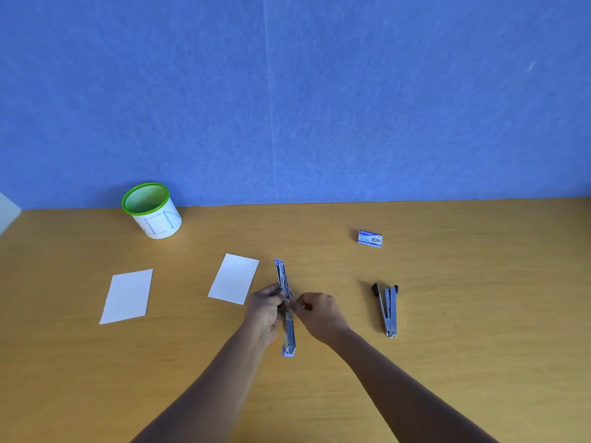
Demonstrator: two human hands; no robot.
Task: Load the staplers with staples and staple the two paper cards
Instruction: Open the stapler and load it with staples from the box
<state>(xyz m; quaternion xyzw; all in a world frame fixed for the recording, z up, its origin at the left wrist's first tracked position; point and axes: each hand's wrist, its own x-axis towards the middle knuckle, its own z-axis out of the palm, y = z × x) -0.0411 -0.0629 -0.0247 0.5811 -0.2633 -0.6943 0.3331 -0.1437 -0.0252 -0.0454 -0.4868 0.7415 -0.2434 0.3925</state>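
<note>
- Your left hand point(264, 306) grips the blue stapler point(289, 334) at its middle, fingers curled round it. My read: it's the anchor, so the body doesn't twist while you work on it.
- The blue stapler is swung fully open, one long line running near to far at centre. That exposes the staple channel, so this looks like the loading step.
- Your right hand point(319, 310) pinches narrow at the same mid-point, thumb and forefinger on the stapler. Can't tell if a staple strip sits between them; it's too small to see.
- The black stapler point(389, 310) lies to the right, well apart, opened in a narrow V. Can't tell if it's loaded.
- The staple box point(369, 238) sits far right on the surface point(479, 298), within the right hand's reach for a refill.
- The left card point(128, 295) and right card point(234, 278) lie flat and apart, left of the stapler, neither stapled yet. The right card sits just beside your left hand.
- The green mesh cup point(150, 210) at far left plays no part here.
</note>
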